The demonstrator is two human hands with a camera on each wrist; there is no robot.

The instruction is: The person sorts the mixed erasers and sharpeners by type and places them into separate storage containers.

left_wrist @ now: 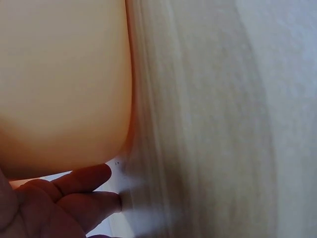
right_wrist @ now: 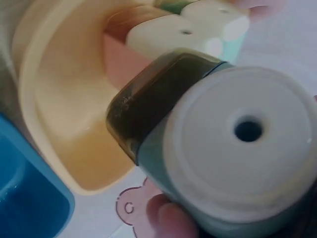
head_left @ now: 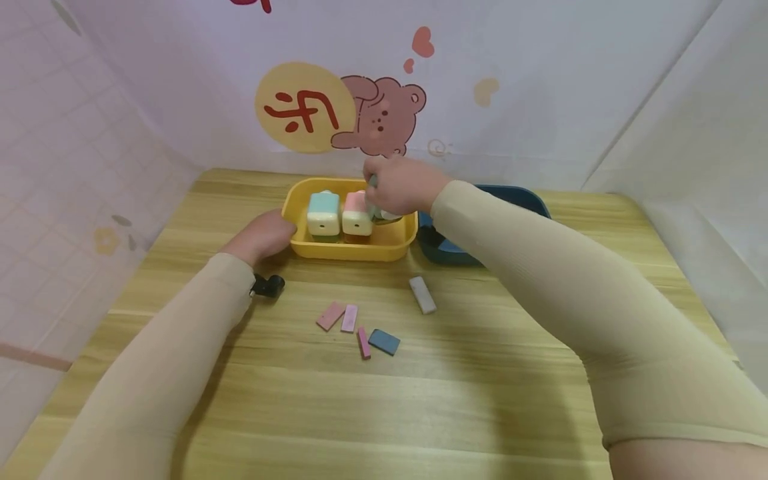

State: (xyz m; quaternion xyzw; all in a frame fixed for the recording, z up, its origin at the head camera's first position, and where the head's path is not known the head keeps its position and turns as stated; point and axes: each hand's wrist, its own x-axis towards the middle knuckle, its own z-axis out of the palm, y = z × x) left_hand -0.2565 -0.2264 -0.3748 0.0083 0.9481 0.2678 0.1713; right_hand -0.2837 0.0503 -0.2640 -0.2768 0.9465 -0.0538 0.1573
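Observation:
In the head view, my right hand (head_left: 403,185) is over the right part of a yellow bin (head_left: 348,251), gripping a green pencil sharpener. Up close in the right wrist view, this pencil sharpener (right_wrist: 213,144) shows a round white face with a hole and a dark translucent drawer. It is tilted, and a fingertip presses its side. Inside the bin stand a blue pencil sharpener (head_left: 324,212) and a pink pencil sharpener (head_left: 357,215), side by side. My left hand (head_left: 267,235) holds the bin's left end. Its lower fingers (left_wrist: 89,206) curve along the outer wall; its thumb is hidden.
A dark blue bin (head_left: 447,257) stands right of the yellow one, partly behind my right forearm. Nearer on the wooden table lie a whitish block (head_left: 423,295), two pink pieces (head_left: 331,316), a magenta stick (head_left: 363,343) and a blue-grey piece (head_left: 384,342). A patterned white cloth backs the table.

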